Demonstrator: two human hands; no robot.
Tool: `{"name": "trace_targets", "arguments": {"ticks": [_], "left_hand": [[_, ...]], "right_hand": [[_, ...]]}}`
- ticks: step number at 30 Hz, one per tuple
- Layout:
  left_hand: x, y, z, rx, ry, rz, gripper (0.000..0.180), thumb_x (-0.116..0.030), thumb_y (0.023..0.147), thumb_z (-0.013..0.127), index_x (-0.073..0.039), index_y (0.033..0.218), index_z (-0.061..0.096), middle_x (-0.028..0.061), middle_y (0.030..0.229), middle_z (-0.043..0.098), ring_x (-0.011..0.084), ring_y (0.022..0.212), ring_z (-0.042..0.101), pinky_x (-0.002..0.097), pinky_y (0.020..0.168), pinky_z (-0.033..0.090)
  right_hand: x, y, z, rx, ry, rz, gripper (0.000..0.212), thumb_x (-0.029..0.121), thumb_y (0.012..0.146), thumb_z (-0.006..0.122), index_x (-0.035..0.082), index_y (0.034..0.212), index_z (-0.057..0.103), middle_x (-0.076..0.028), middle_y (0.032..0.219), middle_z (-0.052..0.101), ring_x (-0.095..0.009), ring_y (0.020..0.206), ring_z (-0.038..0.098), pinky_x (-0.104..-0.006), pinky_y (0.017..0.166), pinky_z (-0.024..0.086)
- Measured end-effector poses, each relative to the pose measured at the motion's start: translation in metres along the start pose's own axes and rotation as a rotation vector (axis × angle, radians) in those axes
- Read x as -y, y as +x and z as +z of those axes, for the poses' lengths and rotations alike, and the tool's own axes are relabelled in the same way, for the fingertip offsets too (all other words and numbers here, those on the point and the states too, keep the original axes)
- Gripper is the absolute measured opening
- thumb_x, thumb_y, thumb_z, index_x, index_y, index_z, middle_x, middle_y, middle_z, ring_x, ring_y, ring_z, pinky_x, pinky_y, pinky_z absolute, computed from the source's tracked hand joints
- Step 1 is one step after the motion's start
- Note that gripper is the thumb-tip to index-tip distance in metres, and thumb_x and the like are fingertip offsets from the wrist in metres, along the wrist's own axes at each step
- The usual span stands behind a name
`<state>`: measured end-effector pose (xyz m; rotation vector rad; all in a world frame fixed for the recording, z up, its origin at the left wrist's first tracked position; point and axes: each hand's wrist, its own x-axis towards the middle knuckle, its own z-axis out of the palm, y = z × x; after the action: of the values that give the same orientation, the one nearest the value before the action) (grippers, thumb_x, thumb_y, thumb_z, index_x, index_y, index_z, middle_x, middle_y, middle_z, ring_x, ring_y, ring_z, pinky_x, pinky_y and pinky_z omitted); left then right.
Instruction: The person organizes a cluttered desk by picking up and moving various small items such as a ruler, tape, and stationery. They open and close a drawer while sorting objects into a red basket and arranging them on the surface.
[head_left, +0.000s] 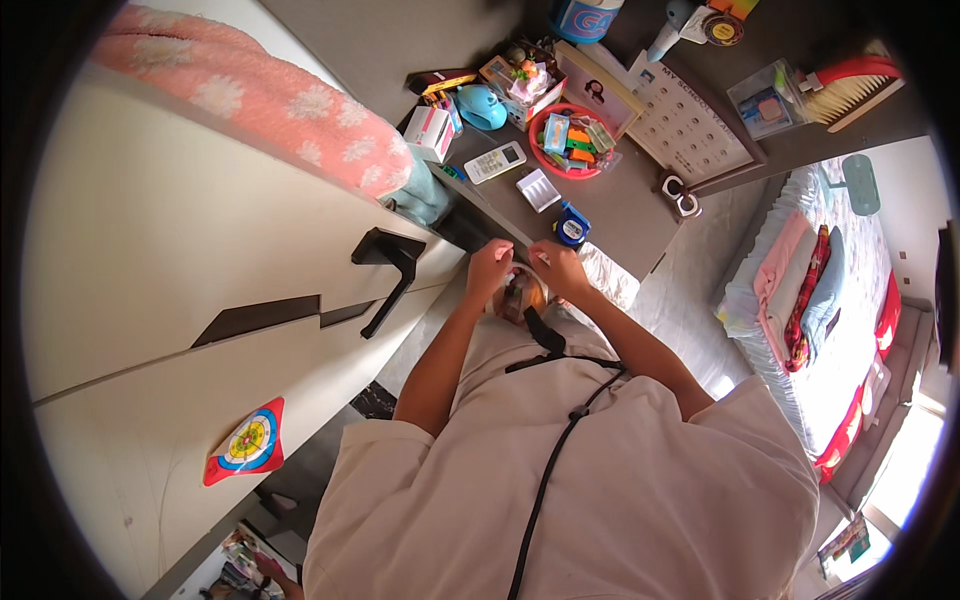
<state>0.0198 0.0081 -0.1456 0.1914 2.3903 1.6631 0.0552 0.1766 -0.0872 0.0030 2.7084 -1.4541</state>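
Observation:
Both my hands are raised in front of my waist, close to the near edge of the grey desk (625,225). My left hand (490,268) is closed with its fingers curled. Closed in the same way, my right hand (558,268) is a short way to its right. Between and just below them hangs a see-through, bag-like thing (519,294) with brown and orange contents. Its upper edge seems to run up to both hands, though the fingers hide the grip. A blue tape measure (572,227) lies on the desk just beyond my right hand.
On the desk are a white remote control (495,162), a white slotted tray (539,190), a red basket (537,150) of small items and a picture board (690,118). A white door (240,240) with a black handle (392,262) stands left. A bed (800,270) is right.

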Motion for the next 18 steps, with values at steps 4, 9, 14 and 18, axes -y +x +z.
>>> {"name": "trace_targets", "arguments": {"ticks": [4,9,14,18], "left_hand": [[-0.014,0.034,-0.002,-0.037,0.194,0.128,0.017,-0.013,0.079,0.058,-0.005,0.094,0.058,0.0131,0.089,0.063,0.0285,0.083,0.061,0.0351,0.071,0.047],[-0.028,0.091,-0.006,-0.113,0.411,0.285,0.027,-0.014,0.078,0.059,-0.005,0.102,0.05,0.0173,0.099,0.054,0.0354,0.095,0.051,0.0409,0.08,0.042],[-0.006,0.14,-0.006,-0.123,0.67,0.286,0.047,-0.014,0.073,0.063,-0.003,0.115,0.044,0.023,0.122,0.044,0.0354,0.113,0.043,0.0404,0.095,0.036],[0.01,0.162,-0.002,-0.051,0.919,0.174,0.063,-0.021,0.072,0.065,-0.007,0.126,0.037,0.0175,0.132,0.036,0.0322,0.121,0.037,0.0414,0.095,0.036]], "right_hand": [[-0.002,-0.004,-0.003,-0.031,-0.086,-0.02,0.021,0.014,0.076,0.058,0.002,0.093,0.059,-0.014,0.092,0.061,-0.03,0.089,0.057,-0.0371,0.078,0.046],[-0.022,-0.02,-0.001,-0.145,-0.244,-0.065,0.023,0.013,0.075,0.06,0.003,0.096,0.058,-0.013,0.105,0.056,-0.03,0.101,0.051,-0.0373,0.084,0.044],[-0.021,-0.038,-0.008,-0.15,-0.215,0.055,0.026,0.014,0.075,0.06,0.003,0.099,0.057,-0.012,0.108,0.054,-0.029,0.104,0.049,-0.0375,0.085,0.043],[-0.027,-0.05,-0.013,-0.202,-0.21,0.108,0.026,0.013,0.076,0.06,0.002,0.099,0.057,-0.014,0.11,0.054,-0.031,0.104,0.049,-0.038,0.087,0.042]]}}
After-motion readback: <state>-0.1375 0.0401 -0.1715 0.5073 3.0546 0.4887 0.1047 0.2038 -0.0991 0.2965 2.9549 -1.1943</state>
